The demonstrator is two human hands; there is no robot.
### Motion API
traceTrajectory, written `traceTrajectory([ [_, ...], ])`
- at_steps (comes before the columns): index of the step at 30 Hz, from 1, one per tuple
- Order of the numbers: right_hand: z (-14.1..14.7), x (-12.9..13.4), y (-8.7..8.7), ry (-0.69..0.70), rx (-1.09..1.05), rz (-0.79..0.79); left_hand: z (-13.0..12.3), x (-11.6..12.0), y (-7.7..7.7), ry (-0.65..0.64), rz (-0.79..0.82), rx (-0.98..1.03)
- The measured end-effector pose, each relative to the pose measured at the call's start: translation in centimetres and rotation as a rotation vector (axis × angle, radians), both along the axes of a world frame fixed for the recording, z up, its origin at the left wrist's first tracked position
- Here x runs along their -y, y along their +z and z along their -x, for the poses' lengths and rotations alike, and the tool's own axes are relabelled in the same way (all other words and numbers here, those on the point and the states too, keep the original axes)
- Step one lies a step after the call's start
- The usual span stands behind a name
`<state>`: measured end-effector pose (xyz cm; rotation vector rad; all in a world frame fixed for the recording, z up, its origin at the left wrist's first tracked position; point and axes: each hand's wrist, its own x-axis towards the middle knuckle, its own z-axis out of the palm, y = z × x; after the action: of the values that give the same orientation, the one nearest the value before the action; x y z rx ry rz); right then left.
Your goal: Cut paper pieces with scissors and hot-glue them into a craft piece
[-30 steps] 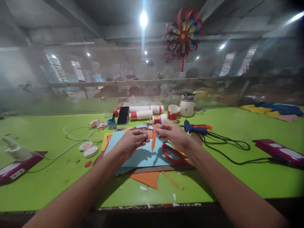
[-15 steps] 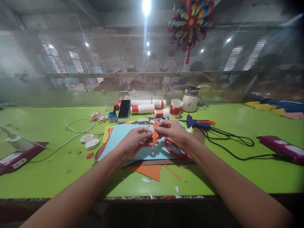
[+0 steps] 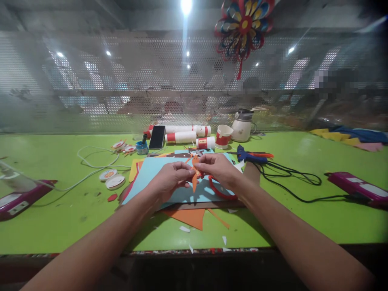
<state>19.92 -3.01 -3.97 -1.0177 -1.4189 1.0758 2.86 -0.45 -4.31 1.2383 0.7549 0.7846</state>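
Between my two hands is a small orange paper cutout (image 3: 195,184), held upright above the light blue sheet (image 3: 145,178). My left hand (image 3: 171,180) pinches its left side with thumb and forefinger. From the right, my right hand (image 3: 216,167) grips its upper part with the fingertips. A bit of red shows behind the cutout, mostly covered by fingers. Red-handled scissors (image 3: 218,190) lie on the blue sheet, partly under my right hand and wrist. Orange paper (image 3: 190,218) sticks out below the stack.
Behind the stack are a phone (image 3: 157,137), an ink bottle (image 3: 142,148), paper tubes (image 3: 181,137), a cup (image 3: 223,136) and a jug (image 3: 241,126). A blue glue gun (image 3: 250,155) with black cable lies right. White discs (image 3: 115,182) and a power strip (image 3: 24,204) are left.
The orange cutout and both hands have shifted slightly left in the view, and the cutout has turned a little. Both hands still hold it.
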Motion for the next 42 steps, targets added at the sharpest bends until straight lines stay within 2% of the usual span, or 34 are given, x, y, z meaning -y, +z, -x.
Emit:
traceTrajectory([
  [9,0.1,0.1,0.4,-0.079,0.203,0.074,0.1,-0.2,0.2,-0.011,0.014,-0.03],
  [12,-0.6,-0.3,1.0,-0.185,0.286,0.106,0.4,-0.5,0.1,0.015,0.018,0.011],
  [15,-3.3,-1.2,2.2,-0.333,0.397,0.132,0.8,-0.9,0.0,0.054,0.002,0.026],
  [19,-9.5,-2.5,4.0,-0.549,0.641,0.193,1.2,-1.2,-0.1,0.082,-0.016,0.041],
  [21,-12.5,-2.7,4.2,-0.626,0.802,0.243,1.2,-1.3,-0.1,0.087,-0.023,0.059],
  [25,-16.2,-2.5,2.4,-0.68,1.099,0.338,1.1,-1.5,-0.1,0.134,-0.038,0.104],
  [31,-18.6,-3.8,-1.4,-0.626,1.357,0.409,1.3,-1.8,-0.1,0.181,-0.073,0.134],
  [37,-20.3,-4.7,-3.1,-0.626,1.388,0.395,1.3,-1.6,0.2,0.192,-0.075,0.128],
  [42,-20.6,-4.1,-2.8,-0.743,1.241,0.33,1.3,-1.6,0.4,0.2,-0.081,0.125],
])
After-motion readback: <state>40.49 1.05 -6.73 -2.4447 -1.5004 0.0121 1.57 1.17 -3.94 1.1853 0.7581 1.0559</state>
